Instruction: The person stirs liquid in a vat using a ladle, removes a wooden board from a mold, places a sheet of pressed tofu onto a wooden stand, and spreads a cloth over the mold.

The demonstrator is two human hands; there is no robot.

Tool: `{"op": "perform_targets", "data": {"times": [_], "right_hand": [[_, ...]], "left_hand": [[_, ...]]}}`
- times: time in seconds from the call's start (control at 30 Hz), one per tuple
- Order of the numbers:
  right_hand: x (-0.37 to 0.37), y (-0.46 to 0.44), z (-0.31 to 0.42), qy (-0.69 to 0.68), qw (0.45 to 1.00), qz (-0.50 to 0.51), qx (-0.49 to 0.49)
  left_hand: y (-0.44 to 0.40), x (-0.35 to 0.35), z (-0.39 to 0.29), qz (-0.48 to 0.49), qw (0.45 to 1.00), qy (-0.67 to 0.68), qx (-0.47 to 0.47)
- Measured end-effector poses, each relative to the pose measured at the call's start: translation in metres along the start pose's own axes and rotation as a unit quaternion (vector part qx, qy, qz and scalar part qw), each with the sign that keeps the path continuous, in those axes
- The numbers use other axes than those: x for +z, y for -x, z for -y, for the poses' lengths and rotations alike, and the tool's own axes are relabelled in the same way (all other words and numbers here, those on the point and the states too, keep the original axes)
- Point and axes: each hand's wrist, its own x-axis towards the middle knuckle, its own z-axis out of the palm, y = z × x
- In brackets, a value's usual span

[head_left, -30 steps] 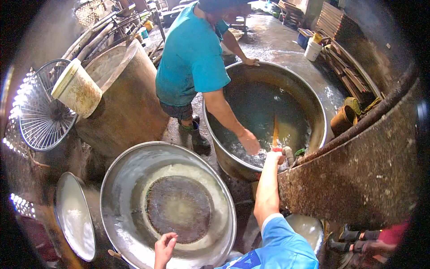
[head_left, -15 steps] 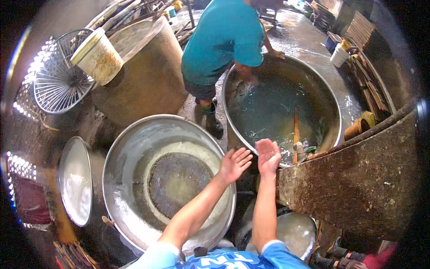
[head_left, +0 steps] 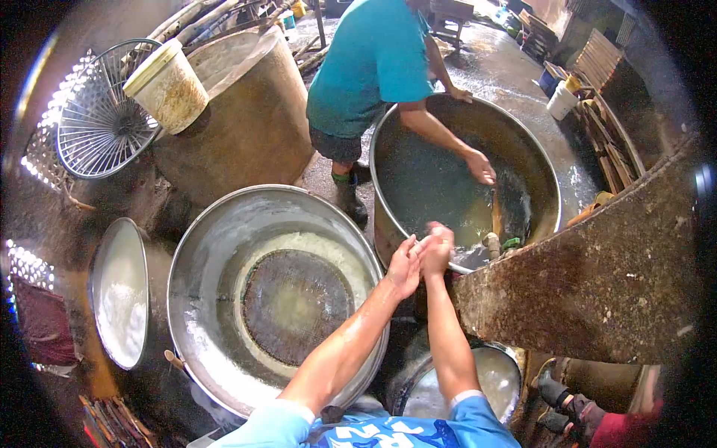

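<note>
My left hand (head_left: 405,272) and my right hand (head_left: 437,250) are together near the front rim of the large round vat of water (head_left: 441,172). The left hand is cupped, its fingers loosely curved against the right hand. Motion smears the right hand's fingers, so their pose is unclear. Nothing shows held in either hand. To the left, under my left forearm, stands a wide metal basin (head_left: 213,313) with a dark round patch at its bottom. A co-worker in a teal shirt (head_left: 366,67) leans over the vat, one hand (head_left: 480,166) above the water.
A rough wall (head_left: 567,276) borders the right side. Shallow metal pans (head_left: 119,299) stand at left and below my right arm. Behind are a big cylindrical tub (head_left: 246,127), a stained bucket (head_left: 168,89) and a fan-like wire frame (head_left: 104,127). Another person's boots (head_left: 553,392) show lower right.
My hands, previously apart with fingers spread, have come together. The co-worker's hand has moved from the vat's left side across to the right over the water. My view has shifted slightly.
</note>
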Motion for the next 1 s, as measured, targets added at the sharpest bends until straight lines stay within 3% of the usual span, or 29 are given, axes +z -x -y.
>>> {"op": "perform_targets", "data": {"times": [0.03,0.07,0.1,0.13,0.17,0.3,0.37,0.6,0.7,0.77,0.87,0.93,1.0], "right_hand": [[-0.007,-0.024,-0.033,-0.137,0.979,-0.086,0.121],[-0.014,-0.047,-0.065,-0.282,0.913,-0.206,0.209],[-0.023,-0.062,-0.091,-0.287,0.849,-0.331,0.294],[-0.030,-0.065,-0.071,-0.316,0.775,-0.406,0.368],[-0.035,-0.063,-0.069,-0.335,0.755,-0.408,0.389],[-0.056,-0.039,-0.083,-0.366,0.785,-0.324,0.381],[-0.061,-0.031,-0.087,-0.372,0.800,-0.287,0.372],[-0.061,-0.011,-0.077,-0.398,0.840,-0.176,0.325],[-0.060,-0.006,-0.071,-0.443,0.836,-0.126,0.299],[-0.058,-0.004,-0.065,-0.490,0.822,-0.090,0.276],[-0.045,-0.013,-0.048,-0.616,0.755,-0.001,0.224],[-0.032,-0.012,0.001,-0.704,0.675,0.106,0.193],[-0.010,0.018,0.099,-0.773,0.545,0.275,0.170]], "left_hand": [[0.006,0.013,-0.009,0.026,0.999,0.023,-0.020],[0.018,0.029,-0.021,0.048,0.997,0.047,-0.034],[0.028,0.043,-0.028,0.007,0.999,0.029,-0.042],[0.029,0.033,-0.031,-0.024,0.999,-0.026,-0.037],[0.030,0.027,-0.029,-0.072,0.992,-0.098,0.008],[0.041,-0.012,-0.035,-0.186,0.973,-0.131,-0.026],[0.051,-0.041,-0.031,-0.210,0.970,-0.123,0.004],[0.083,-0.084,-0.035,-0.260,0.956,-0.137,-0.014],[0.098,-0.074,-0.035,-0.292,0.950,-0.107,0.017],[0.097,-0.076,-0.034,-0.263,0.960,-0.090,0.036],[0.099,-0.070,-0.034,-0.199,0.973,-0.090,0.075],[0.107,-0.057,-0.036,-0.101,0.984,-0.110,0.102],[0.144,-0.029,-0.044,0.053,0.989,-0.105,0.085]]}}
